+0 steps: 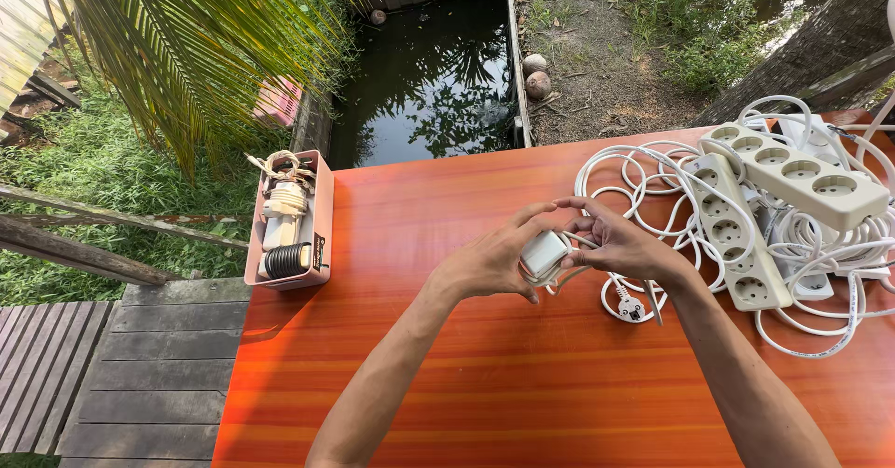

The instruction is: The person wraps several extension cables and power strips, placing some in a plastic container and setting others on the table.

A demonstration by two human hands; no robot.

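Both arms in from the near edge over the orange counter. Left hand clamped around a small white adapter block, mid-counter. Right hand just beside it, fingers pinching the white cord at the block. Round plug lying just below. Farther right, heaped white power strips. Far left, pink tray with coiled cables.

A small white power strip, its white cable coiled beneath, is held tilted above the middle of the orange desk.
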